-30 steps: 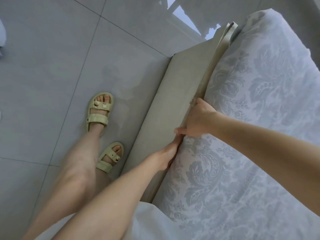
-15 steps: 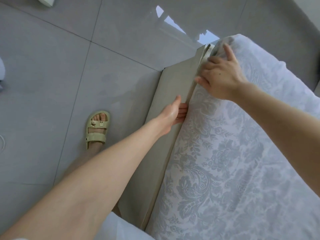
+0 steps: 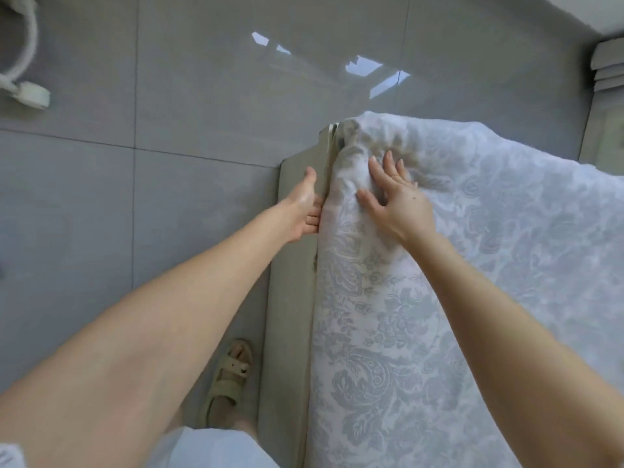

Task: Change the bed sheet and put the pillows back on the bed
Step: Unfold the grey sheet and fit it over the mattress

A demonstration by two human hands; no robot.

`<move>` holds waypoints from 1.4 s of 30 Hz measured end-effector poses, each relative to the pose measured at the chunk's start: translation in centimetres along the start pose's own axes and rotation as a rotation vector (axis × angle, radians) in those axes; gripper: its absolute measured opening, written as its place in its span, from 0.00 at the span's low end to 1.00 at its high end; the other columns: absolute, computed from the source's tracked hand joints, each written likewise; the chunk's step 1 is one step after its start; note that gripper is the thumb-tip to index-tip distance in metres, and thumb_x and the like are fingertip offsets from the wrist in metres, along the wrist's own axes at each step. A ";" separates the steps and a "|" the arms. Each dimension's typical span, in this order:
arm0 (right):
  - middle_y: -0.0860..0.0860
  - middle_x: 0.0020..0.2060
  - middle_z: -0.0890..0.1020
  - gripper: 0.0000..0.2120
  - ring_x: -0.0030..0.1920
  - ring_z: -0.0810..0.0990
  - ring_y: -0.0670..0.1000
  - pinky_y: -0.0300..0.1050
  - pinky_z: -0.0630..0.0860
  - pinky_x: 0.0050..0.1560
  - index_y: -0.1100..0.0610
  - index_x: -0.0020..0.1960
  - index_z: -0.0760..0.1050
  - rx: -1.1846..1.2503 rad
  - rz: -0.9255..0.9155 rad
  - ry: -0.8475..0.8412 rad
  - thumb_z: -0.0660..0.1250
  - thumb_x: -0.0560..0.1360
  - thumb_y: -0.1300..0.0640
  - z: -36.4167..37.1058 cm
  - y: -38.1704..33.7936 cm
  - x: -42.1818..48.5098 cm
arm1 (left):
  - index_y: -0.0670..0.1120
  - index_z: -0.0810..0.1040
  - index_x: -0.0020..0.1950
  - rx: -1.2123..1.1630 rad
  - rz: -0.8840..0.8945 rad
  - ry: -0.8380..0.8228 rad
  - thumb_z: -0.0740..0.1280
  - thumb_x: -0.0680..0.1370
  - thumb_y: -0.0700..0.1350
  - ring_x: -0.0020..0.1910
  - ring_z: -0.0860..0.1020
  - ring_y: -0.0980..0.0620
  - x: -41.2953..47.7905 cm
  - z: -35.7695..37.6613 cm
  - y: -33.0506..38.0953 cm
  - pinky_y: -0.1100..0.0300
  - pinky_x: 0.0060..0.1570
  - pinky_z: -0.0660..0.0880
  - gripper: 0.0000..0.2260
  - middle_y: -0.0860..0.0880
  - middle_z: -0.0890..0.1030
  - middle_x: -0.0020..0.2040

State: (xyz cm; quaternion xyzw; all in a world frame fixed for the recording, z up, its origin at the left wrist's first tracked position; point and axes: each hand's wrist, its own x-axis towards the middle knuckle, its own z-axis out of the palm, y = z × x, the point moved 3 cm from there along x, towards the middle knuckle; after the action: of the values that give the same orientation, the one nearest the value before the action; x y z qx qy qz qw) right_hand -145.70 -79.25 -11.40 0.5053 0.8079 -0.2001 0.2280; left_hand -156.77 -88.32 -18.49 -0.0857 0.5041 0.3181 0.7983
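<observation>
A white bed sheet (image 3: 422, 315) with a pale grey-blue floral pattern covers the mattress on the right. A beige bed frame rail (image 3: 293, 282) runs along its left side to the corner. My left hand (image 3: 302, 211) is at the gap between rail and mattress, fingers pushed in against the sheet's edge and partly hidden. My right hand (image 3: 393, 194) lies flat on the sheet near the bed's corner, fingers spread, holding nothing. The sheet is bunched and wrinkled at that corner. No pillows are in view.
Glossy grey floor tiles (image 3: 169, 96) lie to the left and beyond the bed. A white object with a cord (image 3: 25, 89) sits at the top left. My sandalled foot (image 3: 233, 369) stands by the rail. Stacked pale items (image 3: 607, 65) are at the top right.
Both hands have slid along the bed's edge toward the far corner. My right hand has gone from gripping the edge to lying flat with spread fingers on the sheet.
</observation>
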 end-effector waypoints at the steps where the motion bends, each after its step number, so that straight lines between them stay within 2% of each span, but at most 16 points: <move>1: 0.48 0.77 0.50 0.28 0.77 0.47 0.50 0.57 0.52 0.75 0.46 0.77 0.54 0.013 0.009 -0.063 0.57 0.80 0.44 -0.7 0.0 0.1 | 0.38 0.70 0.68 0.051 0.033 0.062 0.42 0.80 0.63 0.64 0.74 0.44 -0.9 -0.3 1.1 0.53 0.61 0.71 0.35 0.41 0.75 0.65; 4: 0.46 0.76 0.55 0.23 0.76 0.53 0.48 0.52 0.60 0.72 0.45 0.74 0.62 0.109 0.047 -0.172 0.58 0.79 0.46 -3.1 -0.5 -0.3 | 0.38 0.70 0.68 0.176 0.114 0.182 0.46 0.83 0.58 0.65 0.72 0.44 -4.1 -0.4 4.3 0.51 0.66 0.67 0.28 0.41 0.74 0.66; 7: 0.48 0.64 0.76 0.15 0.66 0.73 0.48 0.42 0.70 0.58 0.50 0.63 0.76 0.459 0.200 0.054 0.61 0.78 0.50 -6.9 -0.7 -1.4 | 0.40 0.74 0.60 0.304 0.181 0.271 0.50 0.83 0.53 0.50 0.77 0.47 -6.9 0.5 8.2 0.56 0.52 0.72 0.20 0.41 0.77 0.56; 9: 0.48 0.54 0.82 0.13 0.57 0.79 0.47 0.43 0.73 0.54 0.53 0.59 0.79 0.665 0.347 0.206 0.62 0.78 0.52 -9.0 -0.2 -2.3 | 0.44 0.74 0.49 0.410 0.219 0.303 0.53 0.83 0.51 0.39 0.74 0.52 -8.4 1.8 10.9 0.60 0.40 0.70 0.15 0.44 0.77 0.47; 11: 0.48 0.51 0.83 0.13 0.53 0.80 0.49 0.44 0.74 0.52 0.54 0.56 0.79 0.761 0.478 0.242 0.61 0.77 0.52 -10.6 0.8 -2.8 | 0.46 0.72 0.41 0.535 0.239 0.306 0.54 0.82 0.49 0.34 0.71 0.53 -9.4 3.7 13.6 0.62 0.34 0.67 0.14 0.47 0.76 0.40; 13: 0.50 0.48 0.83 0.12 0.50 0.81 0.52 0.47 0.76 0.52 0.55 0.53 0.80 0.830 0.587 0.234 0.61 0.76 0.53 -11.6 2.5 -2.9 | 0.46 0.71 0.38 0.639 0.256 0.292 0.56 0.82 0.46 0.32 0.70 0.52 -9.8 6.1 16.4 0.62 0.33 0.65 0.13 0.46 0.75 0.38; 17: 0.55 0.40 0.83 0.11 0.43 0.82 0.55 0.49 0.76 0.45 0.61 0.43 0.78 1.018 0.787 0.251 0.61 0.75 0.55 -13.6 6.3 -2.6 | 0.44 0.72 0.43 0.810 0.261 0.216 0.56 0.82 0.45 0.32 0.71 0.52 -10.0 12.2 23.1 0.62 0.33 0.66 0.11 0.46 0.75 0.36; 19: 0.57 0.36 0.80 0.12 0.36 0.79 0.54 0.47 0.71 0.39 0.65 0.40 0.75 1.148 0.888 0.262 0.61 0.74 0.56 -14.7 7.6 -2.3 | 0.43 0.73 0.45 0.889 0.263 0.197 0.56 0.82 0.45 0.33 0.72 0.52 -9.9 15.0 26.5 0.62 0.34 0.67 0.10 0.47 0.76 0.37; 20: 0.56 0.35 0.79 0.11 0.34 0.77 0.53 0.46 0.70 0.38 0.63 0.38 0.75 1.210 0.936 0.271 0.61 0.75 0.57 -15.2 8.0 -2.2 | 0.43 0.73 0.45 0.933 0.262 0.180 0.57 0.82 0.45 0.33 0.73 0.52 -9.8 16.4 28.2 0.62 0.35 0.68 0.10 0.47 0.76 0.37; 23: 0.54 0.34 0.78 0.08 0.33 0.74 0.51 0.44 0.70 0.35 0.60 0.40 0.76 1.400 1.082 0.298 0.61 0.75 0.59 -17.0 9.1 -1.3 | 0.45 0.74 0.42 1.043 0.263 0.122 0.57 0.82 0.46 0.34 0.74 0.52 -9.1 20.2 33.1 0.61 0.37 0.70 0.12 0.47 0.78 0.38; 26: 0.56 0.34 0.76 0.05 0.32 0.73 0.52 0.42 0.68 0.31 0.61 0.41 0.74 1.652 1.216 0.368 0.61 0.75 0.63 -19.2 9.8 0.0 | 0.45 0.75 0.43 1.156 0.262 0.069 0.58 0.81 0.46 0.36 0.76 0.51 -8.3 24.1 37.7 0.61 0.39 0.72 0.11 0.47 0.80 0.39; 30: 0.57 0.37 0.79 0.05 0.34 0.77 0.52 0.43 0.73 0.34 0.62 0.44 0.74 1.958 1.388 0.470 0.62 0.76 0.62 -22.0 10.8 1.6 | 0.45 0.76 0.44 1.304 0.238 -0.018 0.59 0.80 0.46 0.38 0.77 0.50 -6.2 29.7 42.9 0.60 0.41 0.73 0.10 0.46 0.81 0.41; 32: 0.57 0.40 0.80 0.06 0.37 0.79 0.53 0.44 0.76 0.36 0.62 0.46 0.75 2.099 1.471 0.556 0.61 0.77 0.60 -23.1 11.5 2.3 | 0.45 0.76 0.44 1.380 0.228 -0.066 0.59 0.80 0.45 0.38 0.77 0.50 -4.6 32.8 45.1 0.60 0.41 0.74 0.09 0.46 0.81 0.40; 36: 0.57 0.39 0.79 0.06 0.36 0.78 0.53 0.45 0.74 0.36 0.61 0.44 0.73 2.349 1.603 0.753 0.61 0.78 0.59 -24.9 11.9 3.7 | 0.44 0.77 0.42 1.510 0.236 -0.180 0.61 0.79 0.43 0.35 0.76 0.50 -1.2 39.1 47.4 0.61 0.39 0.74 0.09 0.47 0.80 0.37; 39: 0.56 0.40 0.79 0.10 0.37 0.78 0.53 0.45 0.74 0.37 0.61 0.45 0.73 2.578 1.683 0.898 0.60 0.79 0.55 -25.1 12.2 4.3 | 0.44 0.76 0.41 1.636 0.197 -0.282 0.61 0.79 0.43 0.34 0.75 0.50 1.7 43.6 45.8 0.61 0.38 0.73 0.09 0.47 0.79 0.37; 42: 0.56 0.40 0.79 0.12 0.37 0.78 0.53 0.45 0.76 0.35 0.61 0.45 0.73 2.806 1.698 1.131 0.58 0.81 0.54 -24.1 13.0 4.4 | 0.45 0.76 0.38 1.823 0.173 -0.387 0.62 0.78 0.43 0.34 0.74 0.52 5.0 47.6 42.0 0.60 0.40 0.72 0.10 0.49 0.78 0.37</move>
State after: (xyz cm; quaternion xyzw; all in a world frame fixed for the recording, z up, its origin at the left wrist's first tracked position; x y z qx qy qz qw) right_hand -139.57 -57.39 4.60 -0.5541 0.4619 0.3395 0.6037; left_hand -144.53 -31.53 7.62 0.6656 0.4218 -0.1329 0.6011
